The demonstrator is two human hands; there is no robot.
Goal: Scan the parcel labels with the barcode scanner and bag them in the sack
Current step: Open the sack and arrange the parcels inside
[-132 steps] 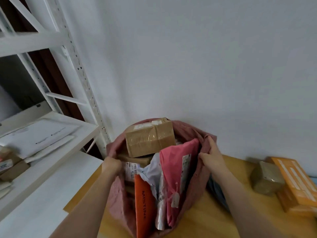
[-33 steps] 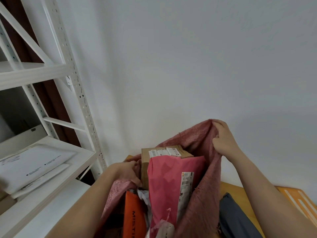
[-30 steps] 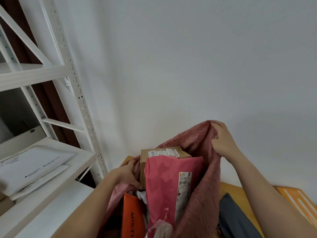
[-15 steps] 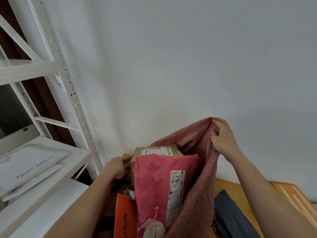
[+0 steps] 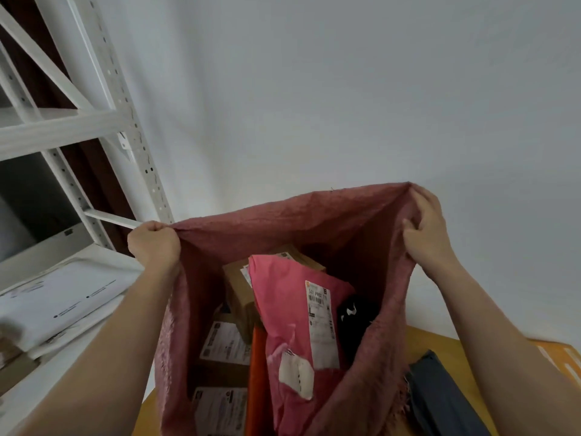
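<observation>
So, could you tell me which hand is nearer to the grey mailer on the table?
Right. The right hand grips the sack rim above the grey mailer; the left hand grips the opposite rim.

One view only: head camera, worn by person, looked forward and slightly down from close above sack (image 5: 283, 221). Sack mouth filled lower centre of frame; forearms entered from bottom corners. Wide-angle lens bent white shelving (image 5: 63, 127) left of sack. Bare wall (image 5: 345, 89) rose behind sack. Wooden table (image 5: 437, 344) showed right of sack, low.
</observation>
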